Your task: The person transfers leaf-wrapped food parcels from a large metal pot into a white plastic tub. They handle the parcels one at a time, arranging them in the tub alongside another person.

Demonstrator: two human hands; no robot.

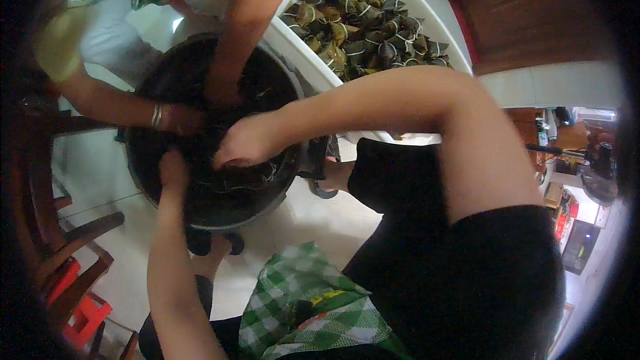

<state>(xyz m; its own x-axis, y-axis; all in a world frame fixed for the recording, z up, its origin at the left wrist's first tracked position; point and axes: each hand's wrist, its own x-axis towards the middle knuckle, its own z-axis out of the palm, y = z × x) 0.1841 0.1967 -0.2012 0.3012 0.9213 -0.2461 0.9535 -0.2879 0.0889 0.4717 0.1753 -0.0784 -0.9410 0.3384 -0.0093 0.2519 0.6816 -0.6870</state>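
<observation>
My right hand (245, 142) reaches into a large round dark pot (240, 220), its fingers bent near some pale strings (270, 175). On the pot's left side, my left hand (173, 167) also reaches in, blurred, its fingertips lost in the dark. Whether either hand grips something cannot be made out. Another person's two hands are in the same pot, just beyond mine; one wrist wears light bracelets (156, 116). What lies deeper in the pot is too dark to tell.
A white plastic tub (300, 55) of leaf-wrapped, string-tied zongzi (370, 20) stands beyond the pot to the right. Wooden chairs (95, 227) and a red plastic stool (87, 317) are at the left. My green checked apron (310, 280) hangs below.
</observation>
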